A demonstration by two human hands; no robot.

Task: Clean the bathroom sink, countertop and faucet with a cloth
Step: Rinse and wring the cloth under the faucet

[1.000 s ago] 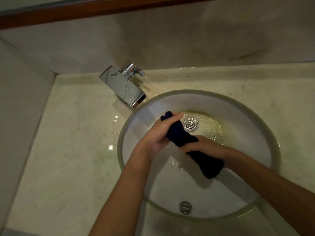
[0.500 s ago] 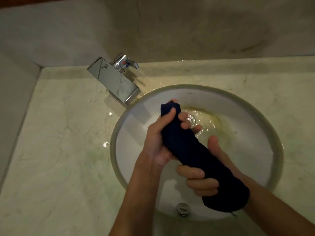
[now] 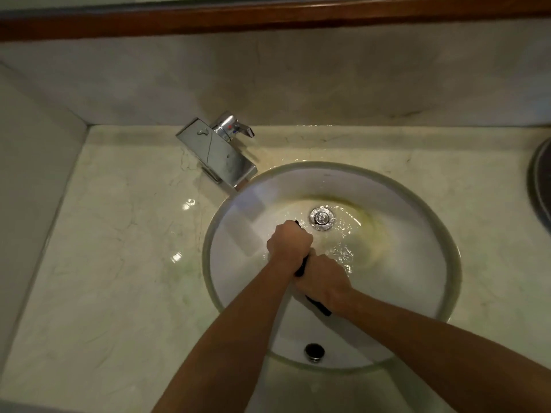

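Both hands are wringing the dark cloth (image 3: 300, 268) over the middle of the sink (image 3: 417, 204), just near of the drain (image 3: 322, 217). Left hand (image 3: 289, 242) is fisted round the far end of the cloth, right hand (image 3: 323, 281) is fisted round the near end, knuckles up, the two fists almost touching. The cloth is mostly hidden: a dark strip is showing between the fists, a tip is poking out far of the left hand, and a tail is sticking out near of the right wrist. Water is rippling in the basin round the drain and to the right of the hands, so the runoff is going where it should. My read: this is a squeeze-out before wiping, and the basin's yellowish staining right of the drain is looking not yet dealt with. To do it well: keep twisting the fists in opposite directions, hold low over the bowl so drips are not hitting the countertop (image 3: 119, 263), and stop when the cloth is damp, not dripping. The counter is already showing wet glints left of the bowl and along the far edge by the faucet (image 3: 217, 156), so a sopping cloth would only be smearing. The overflow hole (image 3: 314, 351) is sitting at the near wall. A dark round object (image 3: 541, 183) is cut off at the right edge; can't tell what it is.
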